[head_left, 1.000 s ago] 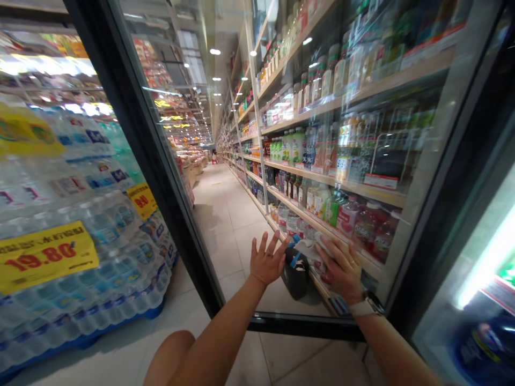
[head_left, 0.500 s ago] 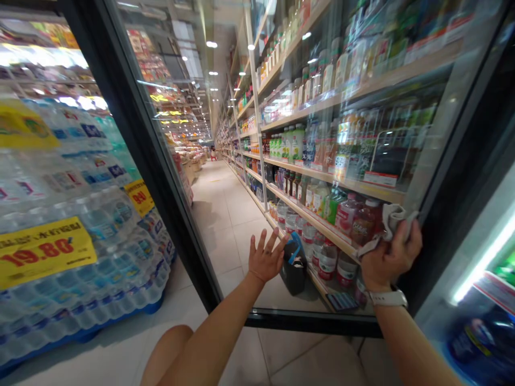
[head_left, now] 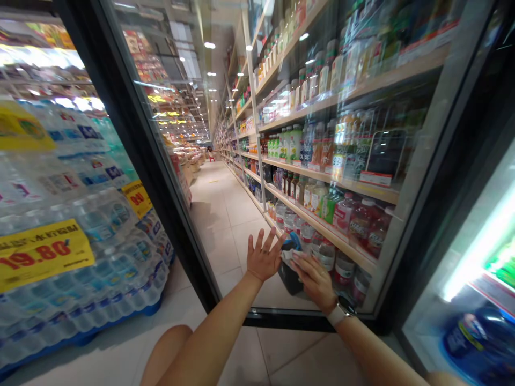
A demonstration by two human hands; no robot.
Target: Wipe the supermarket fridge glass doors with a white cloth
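A glass door (head_left: 293,320) with a black frame stands swung out in front of me. My left hand (head_left: 263,258) is spread, palm toward the lower pane, holding nothing; its fingers point up. Close on its right, my right hand (head_left: 317,279) holds a pale cloth (head_left: 288,255) flat at the glass under its fingers. Only the cloth's edge shows beyond the fingertips. Behind the pane, partly covered by my hands, a dark container (head_left: 289,281) with a blue item at its top sits on the floor.
Stacked packs of bottled water (head_left: 120,268) with yellow price signs (head_left: 44,252) rise at the left. Through the glass, shelves (head_left: 322,174) of drinks line a tiled aisle (head_left: 215,187). At the right is a lit cabinet with a large blue bottle (head_left: 478,340).
My right hand has moved left and slightly down from the door's right side, bringing the cloth beside my left hand. The bunched cloth now lies flatter. My left hand has barely moved.
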